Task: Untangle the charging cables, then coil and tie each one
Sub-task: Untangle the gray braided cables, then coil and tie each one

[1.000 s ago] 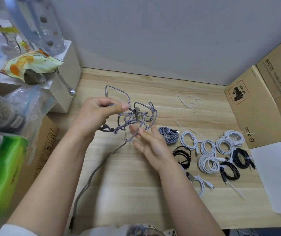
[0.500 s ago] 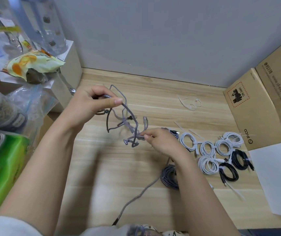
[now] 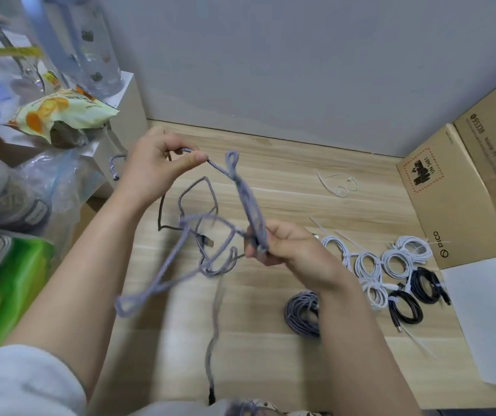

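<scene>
Head view: since half second ago my left hand (image 3: pixel 153 166) rose toward table's far-left corner, thumb and forefinger pinching grey braided cable (image 3: pixel 248 202); my right hand (image 3: pixel 285 247) lifted off table (image 3: pixel 285 187), fingers curled round same cable's lower stretch. Strand now pulled taut between hands, loops dangling blurred below, tail running to near edge. Grey coil (image 3: pixel 302 313) unmoved beside right wrist. White coils (image 3: pixel 390 262) and black coils (image 3: pixel 417 295) near right edge. Cardboard box (image 3: pixel 450 187) at far-right corner, contents not visible.
</scene>
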Demonstrator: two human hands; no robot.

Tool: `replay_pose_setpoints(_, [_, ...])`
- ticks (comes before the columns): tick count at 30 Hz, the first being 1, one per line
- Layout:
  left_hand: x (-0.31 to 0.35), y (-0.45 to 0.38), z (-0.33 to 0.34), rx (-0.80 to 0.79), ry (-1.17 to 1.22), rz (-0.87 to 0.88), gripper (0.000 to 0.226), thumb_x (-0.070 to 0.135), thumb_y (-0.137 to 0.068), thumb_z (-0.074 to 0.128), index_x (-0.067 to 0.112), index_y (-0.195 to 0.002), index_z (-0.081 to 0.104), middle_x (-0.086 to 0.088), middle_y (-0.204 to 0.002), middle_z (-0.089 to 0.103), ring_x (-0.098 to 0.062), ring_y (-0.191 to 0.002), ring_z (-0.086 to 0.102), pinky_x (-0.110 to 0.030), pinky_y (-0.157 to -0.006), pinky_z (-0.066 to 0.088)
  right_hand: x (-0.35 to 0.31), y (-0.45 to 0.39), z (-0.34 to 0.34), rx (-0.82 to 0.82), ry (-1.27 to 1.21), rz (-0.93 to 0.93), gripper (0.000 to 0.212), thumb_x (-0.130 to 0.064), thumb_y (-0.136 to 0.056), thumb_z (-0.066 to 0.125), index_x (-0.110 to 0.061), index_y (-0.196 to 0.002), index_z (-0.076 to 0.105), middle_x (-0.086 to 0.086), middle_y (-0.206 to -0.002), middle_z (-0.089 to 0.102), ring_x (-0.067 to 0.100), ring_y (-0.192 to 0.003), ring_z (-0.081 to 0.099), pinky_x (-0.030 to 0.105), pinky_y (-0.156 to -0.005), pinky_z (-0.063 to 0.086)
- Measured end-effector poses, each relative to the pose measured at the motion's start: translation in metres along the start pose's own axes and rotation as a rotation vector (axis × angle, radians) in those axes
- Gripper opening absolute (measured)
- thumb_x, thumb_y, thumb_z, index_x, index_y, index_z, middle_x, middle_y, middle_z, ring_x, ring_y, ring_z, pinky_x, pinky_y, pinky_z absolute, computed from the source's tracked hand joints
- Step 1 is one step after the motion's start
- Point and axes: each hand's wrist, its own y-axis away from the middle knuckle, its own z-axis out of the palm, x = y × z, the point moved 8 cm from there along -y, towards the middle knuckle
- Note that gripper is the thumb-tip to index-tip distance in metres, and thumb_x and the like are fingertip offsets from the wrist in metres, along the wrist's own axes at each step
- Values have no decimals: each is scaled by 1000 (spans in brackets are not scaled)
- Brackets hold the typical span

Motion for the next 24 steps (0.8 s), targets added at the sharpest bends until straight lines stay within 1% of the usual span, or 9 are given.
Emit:
replay_pose_setpoints(4, [-11, -2, 22, -104, -62, 17, 26, 45, -81, 64, 44, -106, 63, 0, -105, 59, -10, -100, 56, -33, -93, 44, 1, -27, 19, -50, -716, -224, 12, -31, -83, 64, -20, -78, 64, -10, -61, 49, 2, -49, 38, 16, -48, 27])
replay_pose_setpoints(6, [-21, 3, 27, -181, -189, -51, 46, 47, -77, 65, 40, -122, 58, -6, -136, 46, -19, -126, 45, -40, -107, 35, 10, -39, 18, -10, -1048, -212, 16, -22, -89, 54, -15, -79, 64, -4, -60, 47, 8, -48, 33, 20, -47, 29])
replay_pose_setpoints(8, [-17, 11, 25, -176, -209, -73, 59, 52, -73, 59, 32, -128, 56, -2, -143, 40, -17, -133, 38, -44, -110, 29, 19, -48, 19, -17, -1273, -155, 15, -14, -91, 52, -9, -83, 63, 2, -59, 46, 13, -49, 28, 24, -47, 30])
replay_pose_setpoints(10, [-4, 24, 26, -209, -28, -110, 52, 53, -77, 58, 27, -122, 60, 1, -133, 52, -13, -127, 45, -33, -109, 32, 27, -53, 18, 0, -1373, -89, 12, -9, -92, 53, -2, -87, 62, 9, -60, 47, 15, -51, 25, 29, -48, 29])
replay_pose_setpoints(13, [8, 62, 53, -503, 333, -309, 39, 47, -88, 53, 18, -110, 66, 0, -109, 67, -12, -103, 60, -12, -85, 44, 39, -56, 9, 133, -1475, -65, 17, -8, -93, 50, 0, -84, 61, 11, -56, 44, 15, -49, 23, 30, -46, 27])
replay_pose_setpoints(16, [3, 99, 70, -767, 427, -468, 57, 65, -77, 55, 15, -100, 69, -11, -87, 73, -17, -74, 67, -29, -75, 45, 47, -56, -7, 293, -1574, -126, 28, -16, -91, 39, -5, -73, 58, 5, -50, 37, 11, -46, 18, 27, -39, 26])
replay_pose_setpoints(18, [-2, 109, 68, -799, 501, -496, 52, 61, -70, 61, 12, -86, 70, -10, -64, 67, -17, -55, 62, -26, -65, 47, 49, -58, -18, 363, -1650, -161, 25, -14, -88, 39, -8, -69, 54, 3, -49, 34, 11, -44, 18, 26, -36, 28])
replay_pose_setpoints(21, [-2, 105, 54, -606, 819, -525, 42, 60, -69, 70, 19, -70, 68, 4, -43, 40, -6, -33, 33, -19, -46, 41, 54, -63, -26, 469, -1510, -74, 24, -19, -91, 39, -10, -77, 55, 2, -55, 43, 14, -42, 40, 22, -39, 43])
replay_pose_setpoints(24, [6, 94, 43, -413, 953, -575, 38, 45, -87, 42, 13, -78, 60, 7, -47, 23, -2, -36, 15, -13, -36, 17, 61, -56, -21, 477, -763, 267, 29, -24, -101, 38, -7, -91, 60, 5, -72, 59, 16, -64, 56, 27, -59, 54])
